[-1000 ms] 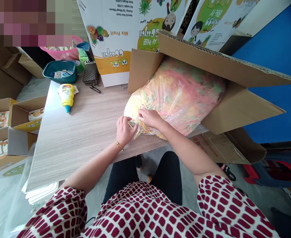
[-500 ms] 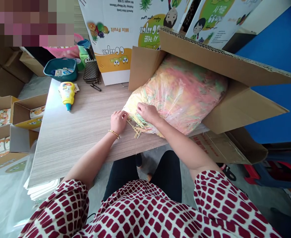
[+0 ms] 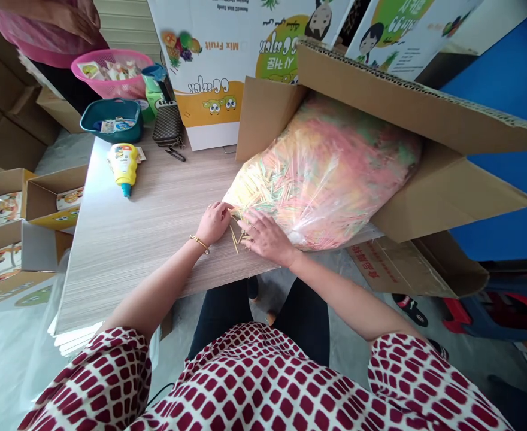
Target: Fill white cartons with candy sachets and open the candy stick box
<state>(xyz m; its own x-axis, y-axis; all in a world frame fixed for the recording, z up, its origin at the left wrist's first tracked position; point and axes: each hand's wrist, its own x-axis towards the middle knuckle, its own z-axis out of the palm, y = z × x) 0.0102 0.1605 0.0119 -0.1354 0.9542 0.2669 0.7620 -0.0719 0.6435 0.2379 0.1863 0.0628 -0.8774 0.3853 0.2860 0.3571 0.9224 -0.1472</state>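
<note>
A large clear plastic bag (image 3: 330,173) full of thin yellow, green and pink sticks lies on its side, its mouth toward me. My left hand (image 3: 214,221) is closed at the left edge of the bag's mouth, pinching the plastic. Beside it, my right hand (image 3: 267,238) is spread palm down over the loose sticks (image 3: 235,240) on the table, fingers apart. Part of the loose sticks is hidden under that hand. The bag rests partly inside an open cardboard box (image 3: 407,102) tipped on its side.
On the wooden table (image 3: 156,227) are a yellow bottle (image 3: 124,166), small scissors (image 3: 175,154), a patterned pouch (image 3: 167,126) and a teal basket (image 3: 111,120). Printed cartons (image 3: 209,114) stand behind. A pink basket (image 3: 111,75) is near another person (image 3: 61,24). Open boxes (image 3: 3,239) sit left.
My right hand has come down and toward me from the bag's mouth, its fingers now spread over the loose sticks. Fewer loose sticks show on the table. My left hand stays at the bag's edge.
</note>
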